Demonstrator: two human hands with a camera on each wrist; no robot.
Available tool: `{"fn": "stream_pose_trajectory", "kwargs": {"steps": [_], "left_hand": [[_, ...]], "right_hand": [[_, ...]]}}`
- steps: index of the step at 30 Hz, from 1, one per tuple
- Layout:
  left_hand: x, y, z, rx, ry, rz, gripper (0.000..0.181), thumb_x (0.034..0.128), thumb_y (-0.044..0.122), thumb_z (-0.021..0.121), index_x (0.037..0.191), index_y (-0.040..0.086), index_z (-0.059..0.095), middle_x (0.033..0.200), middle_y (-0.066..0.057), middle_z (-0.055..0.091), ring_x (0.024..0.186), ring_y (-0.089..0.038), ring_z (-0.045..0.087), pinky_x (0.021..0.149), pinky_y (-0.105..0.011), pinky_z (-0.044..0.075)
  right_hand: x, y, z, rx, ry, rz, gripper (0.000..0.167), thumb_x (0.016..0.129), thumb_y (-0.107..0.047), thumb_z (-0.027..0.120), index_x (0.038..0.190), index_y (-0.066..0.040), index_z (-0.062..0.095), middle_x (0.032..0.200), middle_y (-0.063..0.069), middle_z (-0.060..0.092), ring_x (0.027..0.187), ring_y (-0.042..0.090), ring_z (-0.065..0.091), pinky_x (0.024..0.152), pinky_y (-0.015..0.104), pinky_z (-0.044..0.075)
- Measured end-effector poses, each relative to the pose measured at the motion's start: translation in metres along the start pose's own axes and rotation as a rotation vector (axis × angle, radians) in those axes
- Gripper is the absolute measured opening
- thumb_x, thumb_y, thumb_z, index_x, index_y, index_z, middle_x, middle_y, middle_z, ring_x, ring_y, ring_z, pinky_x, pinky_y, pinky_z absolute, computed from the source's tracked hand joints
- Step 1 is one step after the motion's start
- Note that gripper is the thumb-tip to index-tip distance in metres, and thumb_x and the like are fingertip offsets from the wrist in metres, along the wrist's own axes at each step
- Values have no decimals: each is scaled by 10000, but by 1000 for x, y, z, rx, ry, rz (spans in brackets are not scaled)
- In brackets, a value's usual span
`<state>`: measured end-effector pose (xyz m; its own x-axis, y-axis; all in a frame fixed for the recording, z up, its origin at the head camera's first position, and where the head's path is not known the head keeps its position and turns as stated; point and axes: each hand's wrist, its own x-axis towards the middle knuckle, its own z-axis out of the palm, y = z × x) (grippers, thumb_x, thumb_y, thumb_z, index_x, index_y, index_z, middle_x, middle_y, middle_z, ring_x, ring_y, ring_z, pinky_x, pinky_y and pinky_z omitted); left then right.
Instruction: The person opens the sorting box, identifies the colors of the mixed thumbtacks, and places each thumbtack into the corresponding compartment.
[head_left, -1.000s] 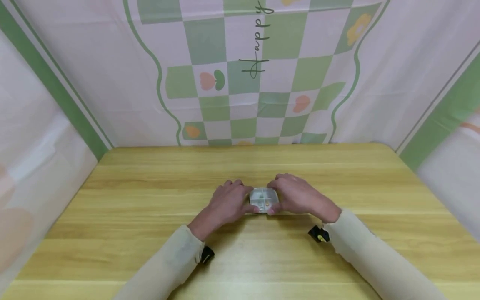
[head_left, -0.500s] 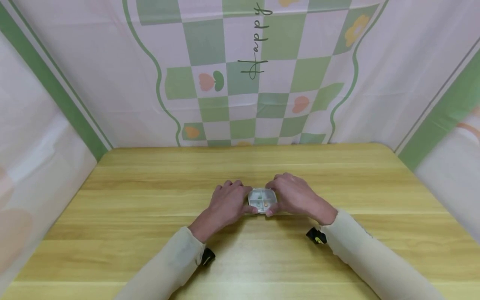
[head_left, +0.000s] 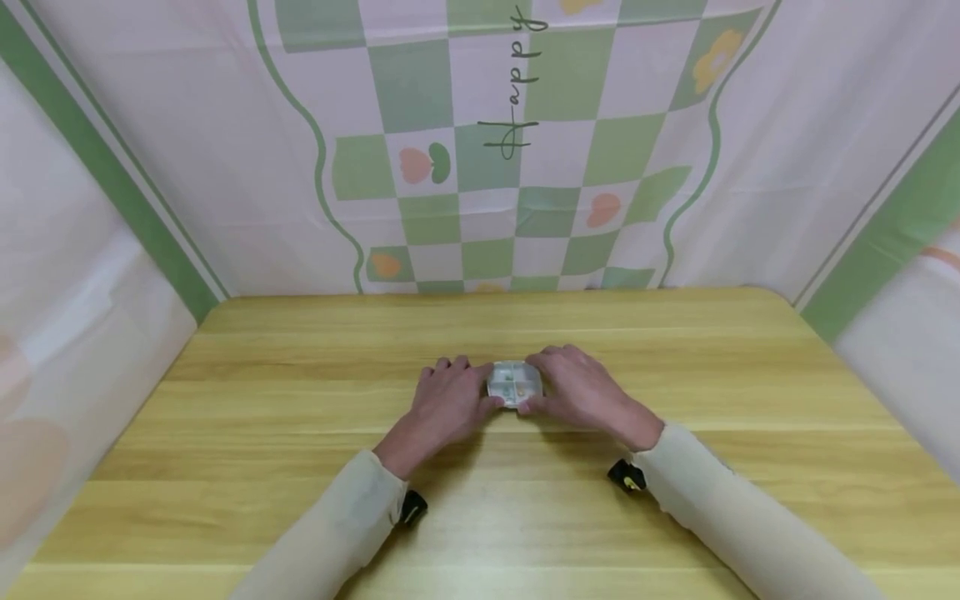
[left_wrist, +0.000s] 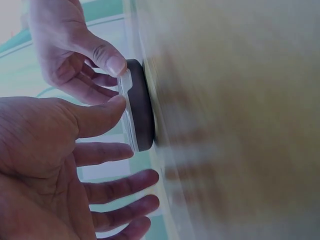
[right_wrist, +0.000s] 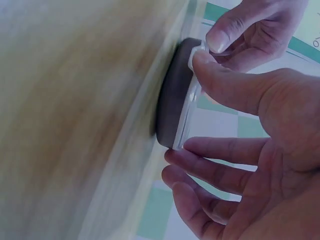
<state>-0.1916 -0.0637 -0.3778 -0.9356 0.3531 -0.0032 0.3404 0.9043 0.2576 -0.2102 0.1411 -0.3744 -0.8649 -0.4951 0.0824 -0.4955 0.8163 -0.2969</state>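
Note:
A small pill box [head_left: 515,383] with four-way dividers lies between my two hands at the middle of the table. Its clear lid looks closed, and tiny pale and orange bits show inside. The wrist views reveal a dark base [left_wrist: 141,107] under the clear top, close to the wood; whether it touches cannot be told. My left hand [head_left: 447,398] pinches the left side between thumb and index finger, other fingers spread. On the opposite side my right hand [head_left: 581,390] holds it with the thumb [right_wrist: 220,80] at the near edge and fingers at the far edge.
The wooden table [head_left: 300,350] spreads around the hands. A white and green patterned cloth [head_left: 487,167] hangs behind its far edge, with more cloth at both sides. Black straps with small devices [head_left: 627,476] sit at the sleeve cuffs.
Both hands have shifted slightly away from the body and to the left, carrying the pill box between them. Their hold looks the same.

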Motion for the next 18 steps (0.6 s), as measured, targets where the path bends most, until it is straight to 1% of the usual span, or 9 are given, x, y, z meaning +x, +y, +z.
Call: {"fn": "stream_pose_trajectory", "kwargs": {"steps": [4,7,9,12,15,18], "left_hand": [[0,-1,0,-8,-7,-18,553,996,450,629,1469,173,553,1179,-140,611,1039,-334,543,876,-471,435],[0,-1,0,-16,-6,-20,553,1001,451,621,1474,173,548,1184,-144,603,1045,-334,538,883,-475,433],[0,-1,-1,-24,-6,-19,557,1002,453,619,1475,168,545,1187,-152,601,1048,-338,537,887,-478,434],[0,-3,-2,-30,-3,-18,566,1012,459,600,1489,166,523,1226,-170,596,1091,-353,540,918,-502,436],[1,-10,-4,-23,29,-19,596,1029,478,556,1525,158,470,1312,-192,576,1189,-384,528,972,-541,430],[4,-23,-8,1,104,-26,632,1047,490,504,1563,141,400,1431,-214,511,1317,-417,462,1052,-588,385]], "right_hand": [[0,0,2,5,17,8,626,818,-329,861,1275,39,644,1173,178,682,973,304,607,776,420,501],[0,0,1,14,12,10,642,825,-326,857,1294,49,628,1198,190,673,1018,334,610,829,459,505],[0,0,-1,29,3,19,687,827,-339,857,1327,57,603,1244,212,655,1088,374,605,904,503,497],[0,5,-8,64,6,41,754,840,-374,842,1389,54,553,1338,240,603,1217,429,553,1015,566,437],[-1,16,-17,58,70,40,793,878,-408,798,1450,43,487,1436,266,519,1317,467,466,1080,609,358],[1,34,-24,-24,182,10,768,945,-408,720,1483,57,428,1488,287,450,1358,485,410,1107,622,312]]}}
